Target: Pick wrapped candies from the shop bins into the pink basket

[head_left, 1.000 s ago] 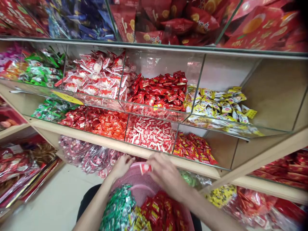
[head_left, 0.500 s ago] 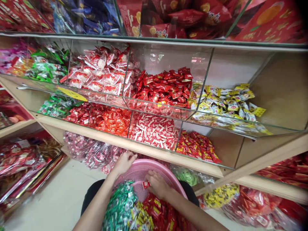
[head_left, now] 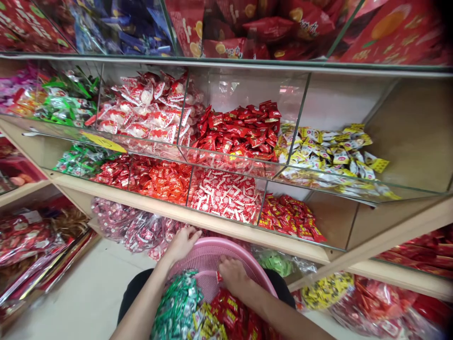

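One pink mesh basket [head_left: 208, 259] holds three piles: green candies [head_left: 179, 302], yellow candies [head_left: 208, 323], red candies [head_left: 236, 314]. One left hand [head_left: 183, 243], fingers curled, grips its far-left rim; inside, one right hand [head_left: 232, 274] clenches at least one red packet [head_left: 219, 276].

Since a second ago, the right hand [head_left: 232, 275] has dropped from above the pink basket's [head_left: 226, 242] far rim to inside it, lower centre, the red-wrapped candy [head_left: 219, 276] at its fingers now barely showing.
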`<state>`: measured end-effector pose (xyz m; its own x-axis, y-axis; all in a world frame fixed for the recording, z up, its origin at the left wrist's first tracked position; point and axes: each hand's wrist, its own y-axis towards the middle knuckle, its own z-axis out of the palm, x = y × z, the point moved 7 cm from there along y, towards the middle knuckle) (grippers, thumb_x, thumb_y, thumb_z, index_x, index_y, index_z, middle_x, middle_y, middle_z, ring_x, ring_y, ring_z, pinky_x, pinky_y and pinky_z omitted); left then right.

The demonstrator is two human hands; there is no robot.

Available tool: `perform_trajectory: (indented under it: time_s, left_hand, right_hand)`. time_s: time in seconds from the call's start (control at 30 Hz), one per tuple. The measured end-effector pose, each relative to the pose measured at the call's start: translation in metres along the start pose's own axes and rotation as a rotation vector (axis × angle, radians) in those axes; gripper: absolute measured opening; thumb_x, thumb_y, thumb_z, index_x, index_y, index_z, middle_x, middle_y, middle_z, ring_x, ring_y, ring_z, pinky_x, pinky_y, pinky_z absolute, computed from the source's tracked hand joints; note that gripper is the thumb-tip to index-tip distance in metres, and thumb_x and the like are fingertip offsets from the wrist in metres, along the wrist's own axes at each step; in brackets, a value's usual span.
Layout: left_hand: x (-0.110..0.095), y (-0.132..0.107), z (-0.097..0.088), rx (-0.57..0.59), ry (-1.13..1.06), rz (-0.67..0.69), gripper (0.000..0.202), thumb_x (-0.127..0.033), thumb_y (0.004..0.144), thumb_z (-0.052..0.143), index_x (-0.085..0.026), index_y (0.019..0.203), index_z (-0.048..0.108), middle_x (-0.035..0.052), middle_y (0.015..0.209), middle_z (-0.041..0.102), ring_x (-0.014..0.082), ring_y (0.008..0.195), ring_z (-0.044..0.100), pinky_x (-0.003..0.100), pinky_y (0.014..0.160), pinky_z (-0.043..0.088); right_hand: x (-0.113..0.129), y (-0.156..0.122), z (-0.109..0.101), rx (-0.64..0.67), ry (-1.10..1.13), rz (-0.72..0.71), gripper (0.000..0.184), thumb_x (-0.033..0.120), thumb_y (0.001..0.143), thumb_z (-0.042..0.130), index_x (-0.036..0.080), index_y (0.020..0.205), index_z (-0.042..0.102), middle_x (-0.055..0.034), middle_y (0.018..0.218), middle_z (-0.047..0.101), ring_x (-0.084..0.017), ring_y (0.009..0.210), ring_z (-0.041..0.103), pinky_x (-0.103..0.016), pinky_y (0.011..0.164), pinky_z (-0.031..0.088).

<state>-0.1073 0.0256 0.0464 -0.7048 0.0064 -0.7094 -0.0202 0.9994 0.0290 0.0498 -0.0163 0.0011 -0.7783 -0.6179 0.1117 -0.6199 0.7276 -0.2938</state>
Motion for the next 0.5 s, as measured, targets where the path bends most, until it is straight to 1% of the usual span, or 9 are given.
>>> perform_trajectory:
  time_s: [0.07, 0.1, 0.17, 0.23, 0.3, 0.33, 0.37, 0.43, 0.5]
  left_hand:
    - [0.0, 0.0, 0.0, -0.002, 0.004, -0.002, 0.036, -0.047, 0.082, 0.039, -0.019, 0.065, 0.053, -0.0017, 0.059, 0.055, 0.0151, 0.058, 0.052, 0.023, 0.056, 0.032]
    - [0.0, 0.0, 0.0, -0.003, 0.005, -0.003, 0.036, -0.047, 0.082, 0.039, -0.019, 0.064, 0.052, -0.0017, 0.058, 0.055, 0.0151, 0.058, 0.052, 0.023, 0.056, 0.032]
    - [0.001, 0.0, 0.0, -0.004, 0.007, -0.002, 0.037, -0.048, 0.082, 0.039, -0.019, 0.063, 0.051, -0.0018, 0.058, 0.055, 0.0153, 0.058, 0.052, 0.024, 0.056, 0.032]
    - [0.001, 0.0, 0.001, 0.0, 0.007, 0.001, 0.037, -0.048, 0.083, 0.038, -0.019, 0.063, 0.051, -0.0016, 0.058, 0.055, 0.0156, 0.059, 0.053, 0.024, 0.057, 0.033]
    - [0.001, 0.001, 0.001, 0.002, 0.012, -0.003, 0.037, -0.048, 0.083, 0.038, -0.019, 0.063, 0.051, -0.0008, 0.06, 0.057, 0.0163, 0.061, 0.054, 0.024, 0.057, 0.033]
    - [0.001, 0.002, 0.002, 0.004, 0.013, -0.006, 0.036, -0.047, 0.083, 0.038, -0.019, 0.064, 0.051, -0.0004, 0.061, 0.057, 0.0166, 0.061, 0.054, 0.024, 0.057, 0.033]
    - [0.001, 0.002, 0.002, 0.006, 0.015, -0.009, 0.036, -0.047, 0.083, 0.038, -0.019, 0.065, 0.051, -0.0002, 0.062, 0.058, 0.0168, 0.062, 0.054, 0.024, 0.057, 0.032]
    - [0.001, 0.002, 0.002, 0.013, 0.018, -0.016, 0.036, -0.047, 0.083, 0.038, -0.019, 0.065, 0.051, -0.0003, 0.062, 0.058, 0.0167, 0.062, 0.054, 0.025, 0.057, 0.032]
    - [0.001, 0.002, 0.002, 0.014, 0.027, -0.02, 0.037, -0.047, 0.083, 0.037, -0.019, 0.064, 0.05, -0.0007, 0.06, 0.056, 0.0163, 0.06, 0.053, 0.025, 0.057, 0.032]
  right_hand:
    - [0.0, -0.001, -0.004, 0.004, -0.008, 0.003, 0.021, 0.01, 0.075, 0.057, 0.013, 0.094, 0.066, -0.0124, 0.103, 0.064, -0.023, 0.094, 0.06, -0.033, 0.08, 0.047]
    - [0.0, -0.003, -0.01, 0.0, -0.009, 0.001, 0.02, 0.01, 0.076, 0.056, 0.013, 0.092, 0.066, -0.0117, 0.099, 0.065, -0.023, 0.093, 0.06, -0.032, 0.08, 0.047]
    - [0.0, -0.011, -0.032, -0.027, -0.003, -0.042, 0.018, 0.011, 0.078, 0.054, 0.014, 0.093, 0.065, -0.0103, 0.095, 0.066, -0.022, 0.091, 0.06, -0.031, 0.08, 0.045]
    - [0.002, -0.022, -0.07, -0.1, 0.032, -0.141, 0.018, 0.016, 0.081, 0.053, 0.015, 0.096, 0.062, -0.009, 0.096, 0.065, -0.021, 0.091, 0.059, -0.03, 0.078, 0.044]
    - [0.001, -0.031, -0.12, -0.233, 0.114, -0.228, 0.015, 0.023, 0.083, 0.053, 0.018, 0.094, 0.061, -0.0062, 0.095, 0.065, -0.02, 0.088, 0.059, -0.028, 0.074, 0.042]
    - [-0.001, -0.033, -0.144, -0.281, 0.148, -0.256, 0.013, 0.022, 0.084, 0.051, 0.019, 0.093, 0.06, -0.0043, 0.092, 0.065, -0.018, 0.084, 0.059, -0.026, 0.071, 0.041]
    - [-0.006, -0.032, -0.167, -0.334, 0.177, -0.255, 0.014, 0.02, 0.086, 0.047, 0.02, 0.093, 0.06, -0.0028, 0.09, 0.065, -0.015, 0.08, 0.059, -0.024, 0.07, 0.04]
    - [-0.02, -0.026, -0.207, -0.475, 0.174, -0.2, 0.016, 0.02, 0.089, 0.043, 0.019, 0.093, 0.059, -0.0033, 0.089, 0.063, -0.014, 0.08, 0.057, -0.024, 0.07, 0.038]
    - [-0.032, -0.014, -0.232, -0.593, 0.125, -0.13, 0.017, 0.02, 0.089, 0.043, 0.018, 0.098, 0.057, -0.0061, 0.095, 0.06, -0.016, 0.086, 0.056, -0.025, 0.073, 0.039]
